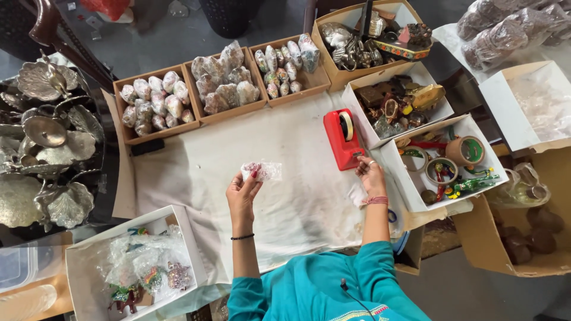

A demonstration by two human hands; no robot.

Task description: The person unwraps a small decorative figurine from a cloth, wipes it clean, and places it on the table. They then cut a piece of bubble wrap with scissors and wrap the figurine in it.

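**Clear pouch in the left hand, tape dispenser under the right**

Pouch (262, 171) of thin, crinkled clear plastic sits pinched between the fingertips of the left hand (242, 196), held up over the middle of the cloth-covered table (238, 154). Something small, reddish and sparkly shows through the film; what it is cannot be told. The pouch looks filled, and no tape shows on it, so as far as can be judged the packing is done and the sealing is not.

The right hand (371, 175) rests with loosely bent fingers at the near end of a red tape dispenser (342, 138), a blocky moulded plastic body carrying a roll of pale tape. Whether a strip is already between the fingertips cannot be seen.

Along the far edge stand three shallow cardboard trays (205, 92) packed with rounded, plastic-wrapped bundles, glossy and mottled in pinks and browns, which suggests much wrapping is already finished. A white box of wrapped figurines (137, 261) sits at the near left, its contents bright and shiny under film. To the right, a white box of trinkets (395, 104) holds dark and gilt pieces, and a second white box (443, 160) holds round containers and colourful small items. At the far left lies a heap of silvery metal leaf-shaped dishes (47, 148), embossed and dull-gleaming.
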